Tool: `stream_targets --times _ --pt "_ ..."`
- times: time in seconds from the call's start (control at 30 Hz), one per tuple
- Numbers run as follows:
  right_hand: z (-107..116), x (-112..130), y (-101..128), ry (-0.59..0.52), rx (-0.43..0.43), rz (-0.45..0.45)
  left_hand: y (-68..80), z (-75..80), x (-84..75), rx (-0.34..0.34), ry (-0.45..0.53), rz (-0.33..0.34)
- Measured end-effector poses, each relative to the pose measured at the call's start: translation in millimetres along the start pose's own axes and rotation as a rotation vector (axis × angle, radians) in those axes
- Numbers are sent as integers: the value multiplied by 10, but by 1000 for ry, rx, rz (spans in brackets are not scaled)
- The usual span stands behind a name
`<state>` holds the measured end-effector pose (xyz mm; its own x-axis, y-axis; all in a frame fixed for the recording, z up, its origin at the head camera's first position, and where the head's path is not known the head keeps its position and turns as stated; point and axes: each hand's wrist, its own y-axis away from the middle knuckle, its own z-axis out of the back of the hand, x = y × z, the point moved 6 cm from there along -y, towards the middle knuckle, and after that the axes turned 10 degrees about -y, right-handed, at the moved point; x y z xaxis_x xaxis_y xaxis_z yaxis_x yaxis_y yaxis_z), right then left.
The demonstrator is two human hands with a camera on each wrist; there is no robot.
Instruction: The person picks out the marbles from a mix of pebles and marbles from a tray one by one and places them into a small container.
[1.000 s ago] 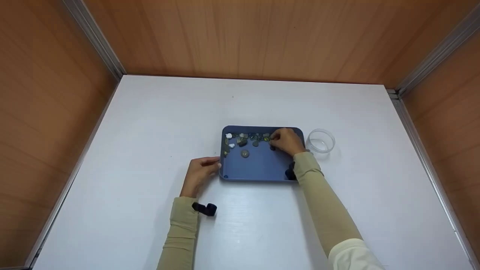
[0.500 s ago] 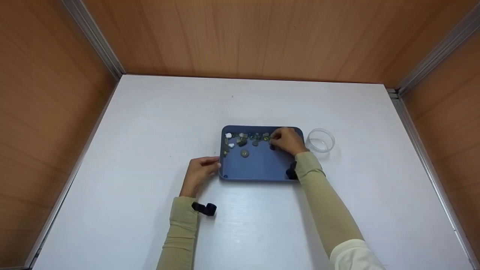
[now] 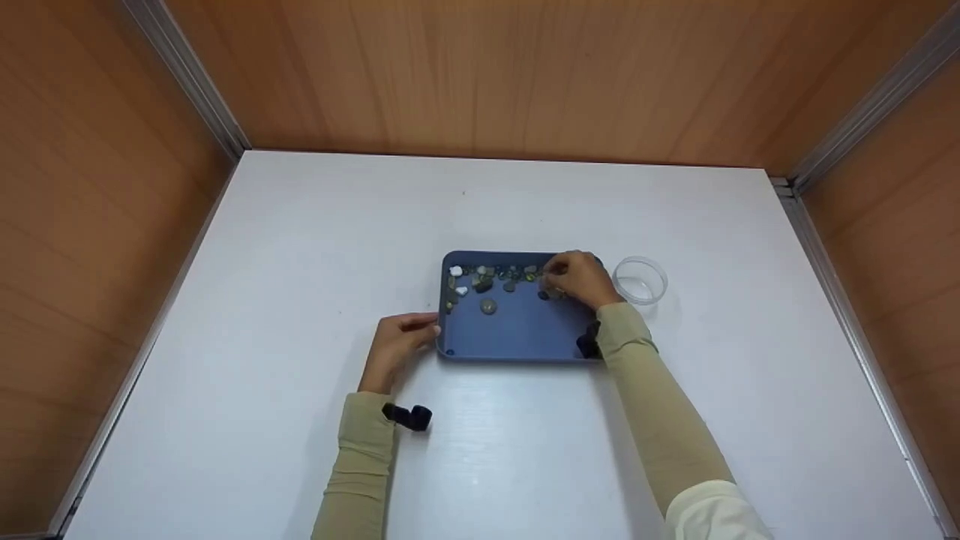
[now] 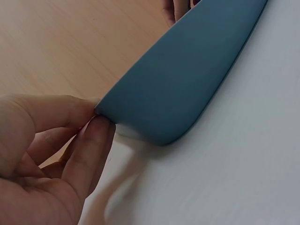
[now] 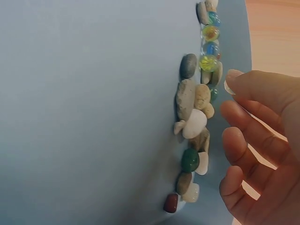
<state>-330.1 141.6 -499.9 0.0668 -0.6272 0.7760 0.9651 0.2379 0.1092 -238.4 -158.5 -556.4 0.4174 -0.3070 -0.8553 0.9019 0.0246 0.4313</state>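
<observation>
— Where is the tray now?

— Near the middle of the white counter, a little toward the right edge. The left hand pinches its near left corner; in the left wrist view the thumb and one finger meet on the rim, so this grip is narrow and holds the tray itself.

— And the other hand?

— The right hand is over the far right corner of the tray. From the right wrist view its fingers are loosely curled, just beside the row of stones and glass marbles that lie along the far wall of the tray. Between the fingers I see nothing, but I cannot tell if one small piece is hidden under the fingertips.

— What can go wrong here, in your opinion?

— The marbles are round and smooth. If the left hand lifts or tilts its corner, I think they will roll over the flat blue floor, and the stones may slide after them. Also the pieces lie tight together, so the fingers may push the neighbours away when they close on one.

— And the clear round dish?

— It stands on the counter just beside the right edge of the tray, very near the right hand. A careless move of the wrist could knock it, I believe, because it looks light.
</observation>
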Motion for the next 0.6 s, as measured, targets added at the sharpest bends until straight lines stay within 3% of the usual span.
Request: stream_targets --times 0.6 --pt "162 125 53 -20 -15 71 -35 32 21 -4 2 4"
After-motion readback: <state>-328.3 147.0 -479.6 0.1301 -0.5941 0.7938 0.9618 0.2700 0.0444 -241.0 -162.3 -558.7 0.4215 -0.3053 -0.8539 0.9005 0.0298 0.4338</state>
